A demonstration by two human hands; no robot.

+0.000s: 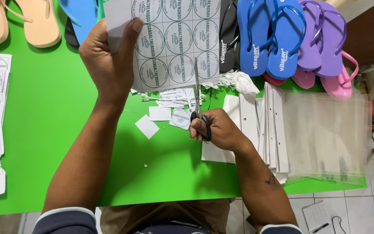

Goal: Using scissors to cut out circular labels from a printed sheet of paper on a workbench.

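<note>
Scissors (198, 97) in my right hand (219, 130), fingers closed through the handles, point straight up into the label sheet (174, 39). My left hand (109, 60) pinches that sheet's left edge, just beyond the blades.

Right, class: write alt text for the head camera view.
A left hand holds a sheet of round labels while the right hand cuts it with scissors over a green table, beside flip-flops.

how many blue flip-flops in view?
3. Two royal-blue flip-flops lie side by side at the top, right of the label sheet. One lighter blue flip-flop lies at the top, left of the sheet, partly covered. More may be hidden.
</note>
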